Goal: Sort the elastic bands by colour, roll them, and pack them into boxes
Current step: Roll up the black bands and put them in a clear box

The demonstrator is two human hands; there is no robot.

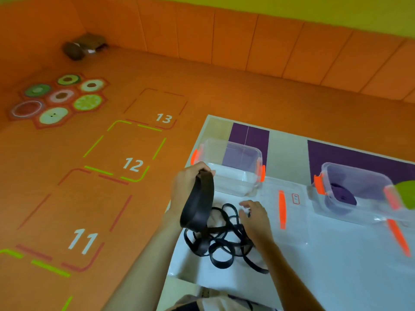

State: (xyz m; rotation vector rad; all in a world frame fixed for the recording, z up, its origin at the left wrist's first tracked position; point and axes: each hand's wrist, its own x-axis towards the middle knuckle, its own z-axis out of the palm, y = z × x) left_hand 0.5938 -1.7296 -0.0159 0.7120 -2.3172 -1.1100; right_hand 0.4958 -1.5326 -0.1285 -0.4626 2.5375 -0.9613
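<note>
Worktop point(336, 265) carries two clear boxes towards its far edge: the left box point(233, 182) stands empty near the far-left corner, probably meant for black, while the right box point(359, 176) holds a purple roll point(342, 194). Black band point(220, 245) lies tangled by the front-left edge, and your left hand point(190, 182) grips gathered loops of it, raised beside the left box, likely to draw it free for rolling. Your right hand point(256, 218) bends over the tangle; whether it pinches a strand cannot be told.

Clear glossy plastic boxes point(233, 169); seemingly matt woven band point(198, 205)
</note>
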